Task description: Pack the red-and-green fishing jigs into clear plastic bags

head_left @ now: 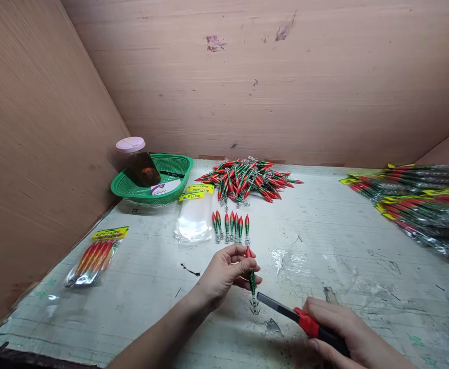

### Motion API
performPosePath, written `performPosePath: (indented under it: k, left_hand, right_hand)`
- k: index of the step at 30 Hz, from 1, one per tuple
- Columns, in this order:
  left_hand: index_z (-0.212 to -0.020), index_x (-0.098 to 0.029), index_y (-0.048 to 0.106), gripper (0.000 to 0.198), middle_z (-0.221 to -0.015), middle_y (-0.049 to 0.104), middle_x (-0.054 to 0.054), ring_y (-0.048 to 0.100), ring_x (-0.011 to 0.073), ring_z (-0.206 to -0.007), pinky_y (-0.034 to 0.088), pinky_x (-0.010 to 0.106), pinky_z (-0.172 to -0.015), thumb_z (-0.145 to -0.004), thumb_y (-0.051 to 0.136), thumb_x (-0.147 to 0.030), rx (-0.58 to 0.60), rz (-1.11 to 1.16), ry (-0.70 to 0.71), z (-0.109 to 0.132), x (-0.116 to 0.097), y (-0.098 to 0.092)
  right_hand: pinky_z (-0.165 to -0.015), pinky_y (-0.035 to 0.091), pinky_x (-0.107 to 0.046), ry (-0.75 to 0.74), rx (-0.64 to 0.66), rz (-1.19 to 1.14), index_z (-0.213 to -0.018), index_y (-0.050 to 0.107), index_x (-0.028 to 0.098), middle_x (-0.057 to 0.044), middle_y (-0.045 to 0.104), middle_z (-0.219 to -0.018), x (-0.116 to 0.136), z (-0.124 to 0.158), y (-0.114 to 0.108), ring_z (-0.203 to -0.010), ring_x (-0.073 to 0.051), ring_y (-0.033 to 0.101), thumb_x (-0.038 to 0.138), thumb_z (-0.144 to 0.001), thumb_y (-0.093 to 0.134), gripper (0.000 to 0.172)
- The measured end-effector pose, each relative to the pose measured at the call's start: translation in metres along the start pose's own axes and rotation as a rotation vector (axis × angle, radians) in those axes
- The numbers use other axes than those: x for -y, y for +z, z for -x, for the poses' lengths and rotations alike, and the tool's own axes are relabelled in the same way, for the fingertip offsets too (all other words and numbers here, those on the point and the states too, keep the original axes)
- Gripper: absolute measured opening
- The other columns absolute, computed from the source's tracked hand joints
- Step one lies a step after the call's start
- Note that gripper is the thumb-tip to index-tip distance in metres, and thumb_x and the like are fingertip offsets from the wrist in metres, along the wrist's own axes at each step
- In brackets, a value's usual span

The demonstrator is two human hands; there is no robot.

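Toward six o'clock, left hand (230, 270) pinches lure (252, 280), axis twelve-to-six; right hand (335, 325), at lure's four o'clock, grips knife (304, 320).

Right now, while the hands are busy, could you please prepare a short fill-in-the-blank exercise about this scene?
1. The lure is held by the ____ hand.
2. The knife has a red and ____ handle.
3. The jar is in the ____ basket.
4. In the picture, the pile of lures lies to the ____ of the basket.

Missing words: left; black; green; right.
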State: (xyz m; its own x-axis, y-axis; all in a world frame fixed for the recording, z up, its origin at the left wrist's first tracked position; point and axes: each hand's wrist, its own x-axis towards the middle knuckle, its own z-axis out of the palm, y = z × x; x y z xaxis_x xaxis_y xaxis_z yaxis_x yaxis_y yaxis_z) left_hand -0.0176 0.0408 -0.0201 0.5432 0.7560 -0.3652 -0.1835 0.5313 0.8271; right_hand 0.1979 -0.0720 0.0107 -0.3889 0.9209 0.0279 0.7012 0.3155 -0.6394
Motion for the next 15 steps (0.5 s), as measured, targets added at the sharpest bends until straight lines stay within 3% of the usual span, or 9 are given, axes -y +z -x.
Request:
performPosePath:
  k: [5, 7, 10, 15]
  left_hand:
    - [-0.086, -0.015, 0.057, 0.038, -0.078, 0.065, 0.001, 0.069, 0.0165, -0.066, 0.051, 0.022, -0.056, -0.064, 0.079, -0.038, -0.04, -0.018, 0.015, -0.003, 0.001, -0.002]
    - [-0.09, -0.016, 0.056, 0.039, -0.089, 0.064, 0.004, 0.07, 0.0184, -0.074, 0.053, 0.026, -0.063, -0.067, 0.075, -0.043, -0.102, -0.09, 0.076, -0.004, 0.001, -0.005]
    - [-0.095, -0.017, 0.055, 0.036, -0.095, 0.063, 0.006, 0.068, 0.0196, -0.082, 0.053, 0.03, -0.072, -0.077, 0.06, -0.047, -0.195, -0.389, 0.197, -0.008, -0.001, -0.006]
    - [-0.102, -0.019, 0.058, 0.028, -0.076, 0.065, 0.002, 0.063, 0.0205, -0.081, 0.046, 0.033, -0.079, -0.077, 0.061, -0.032, -0.232, -0.8, 0.28, -0.043, -0.021, 0.016]
  right_hand:
    - [-0.059, 0.049, -0.022, 0.107, 0.021, 0.061, -0.073, 0.052, 0.022, -0.001, 0.062, -0.07, -0.016, -0.001, 0.007, -0.063, -0.014, 0.06, 0.04, -0.092, 0.041, 0.028]
    - [-0.06, 0.048, -0.026, 0.161, -0.158, 0.236, -0.076, 0.054, 0.022, -0.004, 0.062, -0.075, -0.04, 0.001, 0.013, -0.068, -0.017, 0.059, 0.041, -0.093, 0.037, 0.03]
    - [-0.064, 0.046, -0.036, 0.251, -0.487, 0.601, -0.082, 0.058, 0.02, -0.01, 0.063, -0.085, -0.083, 0.009, 0.018, -0.075, -0.024, 0.057, 0.046, -0.09, 0.036, 0.035]
    - [-0.067, 0.044, -0.04, 0.329, -0.618, 0.766, -0.083, 0.055, 0.019, -0.012, 0.06, -0.091, -0.124, 0.025, 0.023, -0.081, -0.027, 0.054, 0.046, -0.09, 0.035, 0.035]
